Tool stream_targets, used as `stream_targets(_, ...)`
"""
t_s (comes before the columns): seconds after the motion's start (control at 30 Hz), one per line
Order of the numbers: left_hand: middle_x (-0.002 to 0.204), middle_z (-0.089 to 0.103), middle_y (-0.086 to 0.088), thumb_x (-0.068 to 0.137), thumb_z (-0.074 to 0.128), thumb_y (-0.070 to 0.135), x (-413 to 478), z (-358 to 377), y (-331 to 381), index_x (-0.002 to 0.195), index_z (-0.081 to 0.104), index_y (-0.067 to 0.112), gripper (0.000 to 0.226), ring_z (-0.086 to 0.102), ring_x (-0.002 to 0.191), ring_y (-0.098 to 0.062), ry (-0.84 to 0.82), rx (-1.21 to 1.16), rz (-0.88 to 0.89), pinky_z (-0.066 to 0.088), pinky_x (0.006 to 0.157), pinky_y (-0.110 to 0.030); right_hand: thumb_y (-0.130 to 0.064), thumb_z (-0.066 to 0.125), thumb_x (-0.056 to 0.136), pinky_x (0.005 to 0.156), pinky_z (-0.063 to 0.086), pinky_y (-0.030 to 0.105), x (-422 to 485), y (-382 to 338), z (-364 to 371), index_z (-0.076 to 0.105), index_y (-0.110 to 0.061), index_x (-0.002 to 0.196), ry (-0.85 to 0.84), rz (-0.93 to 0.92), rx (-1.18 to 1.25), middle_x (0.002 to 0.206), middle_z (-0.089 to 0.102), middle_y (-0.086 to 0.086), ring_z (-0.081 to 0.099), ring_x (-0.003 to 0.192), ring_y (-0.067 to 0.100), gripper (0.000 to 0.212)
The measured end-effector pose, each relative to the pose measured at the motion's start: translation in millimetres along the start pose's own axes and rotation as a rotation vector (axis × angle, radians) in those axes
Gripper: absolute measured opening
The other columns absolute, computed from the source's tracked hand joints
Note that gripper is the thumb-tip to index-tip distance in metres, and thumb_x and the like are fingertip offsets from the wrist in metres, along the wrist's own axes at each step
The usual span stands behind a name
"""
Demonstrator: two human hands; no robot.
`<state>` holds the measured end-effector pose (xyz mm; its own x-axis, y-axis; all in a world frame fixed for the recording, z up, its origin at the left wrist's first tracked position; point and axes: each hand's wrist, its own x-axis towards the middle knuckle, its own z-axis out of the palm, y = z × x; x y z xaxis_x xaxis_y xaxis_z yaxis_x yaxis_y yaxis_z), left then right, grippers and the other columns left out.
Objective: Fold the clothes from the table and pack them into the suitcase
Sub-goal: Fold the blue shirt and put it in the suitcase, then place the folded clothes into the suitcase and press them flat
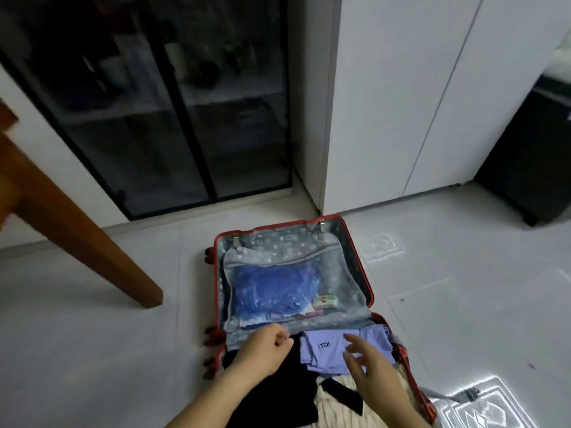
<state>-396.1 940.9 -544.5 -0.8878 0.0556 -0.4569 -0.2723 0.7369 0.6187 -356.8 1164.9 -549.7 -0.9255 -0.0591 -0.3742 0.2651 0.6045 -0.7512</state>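
While the left hand [262, 350] hangs curled over a black garment [296, 369], its grip impossible to tell, the right hand [364, 366] spreads open over a folded lilac shirt [324, 347]. Both clothes lie beneath the hands in a red suitcase [278, 242].

The hard-shell suitcase [278, 225] has a red rim, and its fabric lining [278, 242] is grey, printed with pale circles; a crinkled plastic bag [272, 291] behind the mesh is bright blue. The folded cotton garment [327, 350] is lilac with small dark lettering. It lies beside a plain black garment [296, 384] and a cream cloth [336, 412] with fine darker stripes.
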Motion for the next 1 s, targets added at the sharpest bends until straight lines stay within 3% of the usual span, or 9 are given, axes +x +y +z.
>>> stream_targets(0.1,0.079,0.063,0.015,0.088,0.061,0.025,-57,-79,51,0.077,0.056,0.033,0.014,0.058,0.074,0.007,0.075,-0.139,0.037,0.05,0.085,-0.022,-0.092,0.039,0.057,0.069,0.049,0.013,-30,-101,-37,0.048,-0.066,0.102,0.039,-0.093,0.064,0.099,0.066,-0.013,0.065,0.082,0.003,0.053)
stream_targets(0.17,0.068,0.063,0.021,0.089,0.061,0.021,-110,-147,85,0.074,0.055,0.036,0.021,0.057,0.067,0.007,0.155,-0.245,0.074,0.052,0.084,-0.026,-0.058,0.061,0.08,0.069,0.051,0.017,-60,-186,-58,0.052,-0.061,0.104,0.014,-0.182,0.073,0.089,0.068,-0.013,0.066,0.076,0.0,0.026)
stream_targets(0.23,0.063,0.062,0.027,0.088,0.06,0.021,-167,-215,108,0.078,0.057,0.033,0.016,0.058,0.066,0.005,0.244,-0.326,0.125,0.051,0.078,-0.024,-0.021,0.06,0.091,0.065,0.048,0.011,-86,-260,-74,0.053,-0.053,0.103,-0.037,-0.303,0.037,0.085,0.067,-0.022,0.065,0.073,-0.002,0.035)
stream_targets(0.3,0.068,0.064,0.019,0.081,0.057,0.04,-226,-281,116,0.08,0.057,0.035,0.005,0.063,0.072,-0.004,0.343,-0.386,0.157,0.05,0.077,-0.024,-0.013,0.058,0.09,0.062,0.046,0.009,-111,-334,-82,0.053,-0.061,0.094,-0.056,-0.371,0.009,0.085,0.063,-0.032,0.065,0.073,-0.002,0.048)
stream_targets(0.37,0.074,0.065,0.011,0.074,0.05,0.054,-284,-336,108,0.077,0.057,0.036,0.02,0.066,0.079,-0.012,0.422,-0.408,0.157,0.051,0.077,-0.026,-0.009,0.06,0.088,0.062,0.047,0.009,-136,-396,-79,0.055,-0.057,0.095,-0.07,-0.467,-0.002,0.082,0.067,-0.022,0.065,0.071,0.0,0.048)
stream_targets(0.5,0.078,0.061,0.011,0.083,0.057,0.036,-389,-415,58,0.081,0.055,0.033,0.003,0.058,0.068,0.003,0.595,-0.435,0.114,0.047,0.073,-0.02,-0.013,0.062,0.089,0.068,0.054,0.024,-187,-496,-44,0.054,-0.044,0.106,-0.198,-0.636,-0.009,0.087,0.068,-0.009,0.067,0.072,0.003,0.036)
stream_targets(0.6,0.079,0.064,0.005,0.084,0.06,0.029,-454,-463,5,0.085,0.057,0.031,0.003,0.058,0.064,-0.001,0.745,-0.426,0.04,0.049,0.07,-0.024,-0.014,0.063,0.088,0.066,0.052,0.018,-219,-555,0,0.051,-0.045,0.105,-0.249,-0.737,-0.051,0.087,0.067,-0.01,0.067,0.07,0.002,0.038)
stream_targets(0.8,0.083,0.067,-0.003,0.092,0.057,0.011,-535,-535,-100,0.085,0.056,0.028,0.018,0.059,0.055,0.004,0.902,-0.414,-0.088,0.041,0.051,-0.008,-0.019,0.061,0.091,0.064,0.048,0.013,-262,-637,107,0.044,-0.042,0.115,-0.398,-0.83,-0.179,0.087,0.065,-0.012,0.064,0.075,-0.001,0.037)
stream_targets(1.0,0.086,0.069,0.004,0.089,0.062,0.018,-563,-623,-217,0.085,0.06,0.028,0.011,0.066,0.076,-0.011,0.951,-0.377,-0.142,0.046,0.063,-0.019,-0.019,0.064,0.088,0.071,0.051,0.015,-269,-721,237,0.05,-0.038,0.116,-0.396,-0.883,-0.217,0.091,0.066,-0.013,0.064,0.078,-0.001,0.037)
